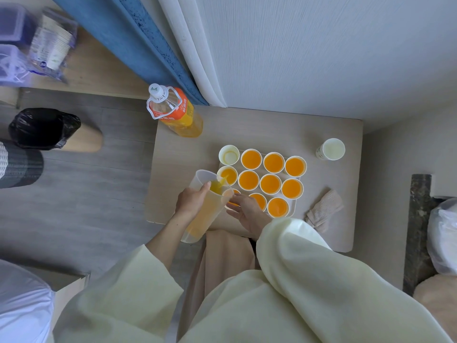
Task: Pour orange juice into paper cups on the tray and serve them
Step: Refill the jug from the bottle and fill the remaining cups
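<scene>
My left hand (191, 200) grips a clear plastic jug (206, 214) of orange juice, tilted so that a thin stream falls from its spout into a paper cup (228, 175) at the tray's left edge. My right hand (247, 211) rests on the tray's near side, fingers spread beside the jug's spout and partly over a cup. The white tray (298, 205) holds several paper cups; most are full of juice, and the far-left cup (229, 155) is nearly empty. A large orange juice bottle (176, 111), capped, stands at the table's far left corner.
A lone empty paper cup (331, 149) stands at the table's right. A beige cloth (324, 210) lies right of the tray. A bin with a black bag (43, 127) sits on the floor to the left. Curtains (173, 45) hang behind the low table (259, 129).
</scene>
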A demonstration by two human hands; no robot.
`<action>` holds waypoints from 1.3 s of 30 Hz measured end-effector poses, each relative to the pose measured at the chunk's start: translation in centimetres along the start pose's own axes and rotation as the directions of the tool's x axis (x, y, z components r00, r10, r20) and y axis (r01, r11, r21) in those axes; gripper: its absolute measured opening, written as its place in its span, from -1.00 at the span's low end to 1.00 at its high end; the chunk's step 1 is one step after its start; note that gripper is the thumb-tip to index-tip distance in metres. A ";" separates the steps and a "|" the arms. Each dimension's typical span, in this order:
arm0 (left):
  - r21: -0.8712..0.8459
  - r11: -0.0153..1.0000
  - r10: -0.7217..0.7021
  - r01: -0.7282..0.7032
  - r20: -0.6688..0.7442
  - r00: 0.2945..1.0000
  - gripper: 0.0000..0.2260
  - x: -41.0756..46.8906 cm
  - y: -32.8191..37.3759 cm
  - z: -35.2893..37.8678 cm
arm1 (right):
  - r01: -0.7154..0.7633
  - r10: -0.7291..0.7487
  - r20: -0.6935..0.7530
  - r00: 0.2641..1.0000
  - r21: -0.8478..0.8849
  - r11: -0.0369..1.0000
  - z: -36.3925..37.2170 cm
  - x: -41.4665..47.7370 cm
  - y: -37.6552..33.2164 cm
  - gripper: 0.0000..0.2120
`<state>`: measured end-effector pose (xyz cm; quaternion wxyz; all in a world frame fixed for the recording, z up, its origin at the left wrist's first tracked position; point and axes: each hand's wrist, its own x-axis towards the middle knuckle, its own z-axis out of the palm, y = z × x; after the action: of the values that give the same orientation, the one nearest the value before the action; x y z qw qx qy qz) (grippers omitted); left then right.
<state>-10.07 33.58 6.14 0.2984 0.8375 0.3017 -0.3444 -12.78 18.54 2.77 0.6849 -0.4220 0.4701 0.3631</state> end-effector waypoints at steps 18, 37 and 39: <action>0.037 0.999 0.005 -0.005 0.003 1.000 -0.47 0.2 0.0 0.1 | 0.004 -0.004 0.015 1.000 0.007 1.000 -0.2 0.3 0.3 -0.74; 0.042 0.999 0.003 -0.003 -0.003 1.000 -0.43 0.6 -0.1 0.2 | 0.002 -0.002 0.009 1.000 0.012 1.000 -0.2 0.3 0.1 -0.85; 0.046 0.999 0.004 -0.004 -0.004 1.000 -0.43 0.6 0.0 0.2 | 0.001 -0.001 0.009 1.000 0.016 1.000 -0.2 0.2 0.1 -0.89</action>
<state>-9.78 33.68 5.56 0.2791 0.8453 0.2927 -0.3492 -12.83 18.41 2.51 0.6905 -0.4150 0.4698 0.3608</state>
